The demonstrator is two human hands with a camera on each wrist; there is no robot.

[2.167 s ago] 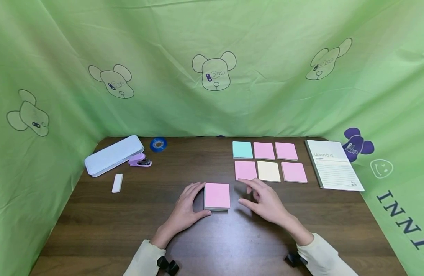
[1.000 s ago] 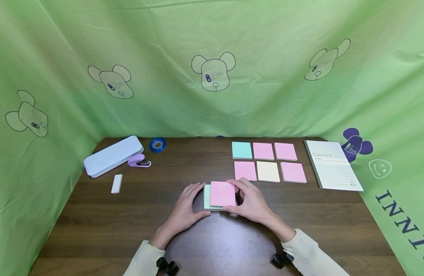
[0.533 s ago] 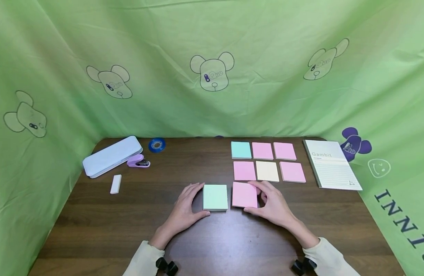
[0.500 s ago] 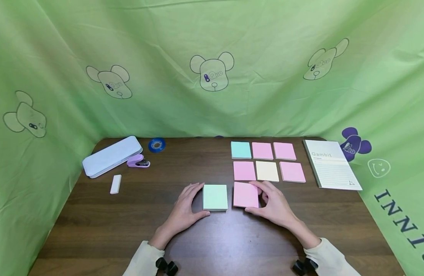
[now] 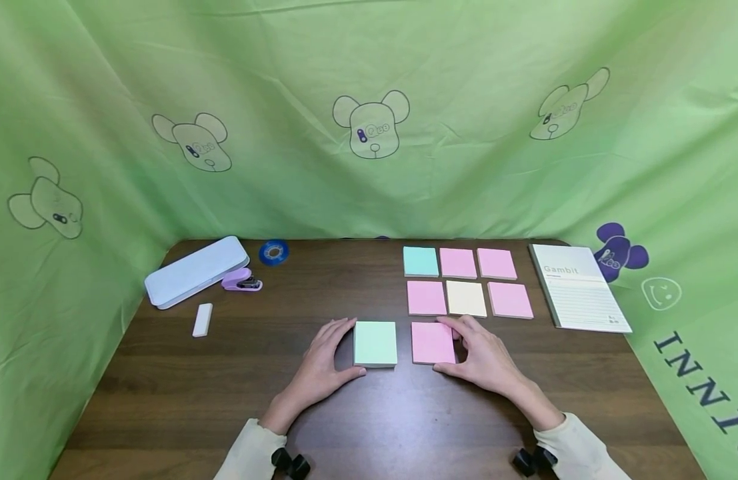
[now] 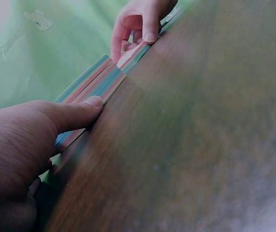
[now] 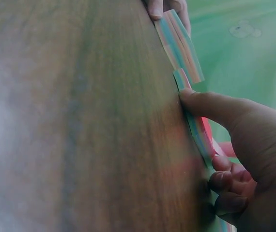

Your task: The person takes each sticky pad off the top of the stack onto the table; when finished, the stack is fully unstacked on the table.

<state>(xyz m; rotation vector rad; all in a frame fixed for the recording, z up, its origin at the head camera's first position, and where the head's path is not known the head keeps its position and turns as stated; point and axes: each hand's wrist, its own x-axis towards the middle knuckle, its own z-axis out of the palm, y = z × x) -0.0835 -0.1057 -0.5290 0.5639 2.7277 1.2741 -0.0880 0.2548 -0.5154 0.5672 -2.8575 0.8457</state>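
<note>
A stack of sticky note pads with a mint-green one on top (image 5: 375, 343) stands at the middle of the table. My left hand (image 5: 321, 367) holds its left side, thumb at the front corner and fingers at the back corner. In the left wrist view the striped edges of the stack (image 6: 106, 79) show beside my thumb. To its right, a pink sticky note pad (image 5: 431, 343) lies a small gap away on the table. My right hand (image 5: 485, 357) grips that pad by its right side between thumb and fingers. Multicoloured edges of the pad (image 7: 200, 133) appear in the right wrist view.
Behind my right hand, sticky note pads form two rows, among them a turquoise one (image 5: 421, 261) and a cream one (image 5: 466, 298). A notebook (image 5: 581, 290) lies far right. At left are a pale blue case (image 5: 196, 270), purple stapler (image 5: 239, 280), blue tape roll (image 5: 275, 252) and white eraser (image 5: 203, 320).
My right hand took the pink pad off the top of the stack, carried it right and lowered it to the table, uncovering the mint-green pad. My left hand has stayed at the stack.
</note>
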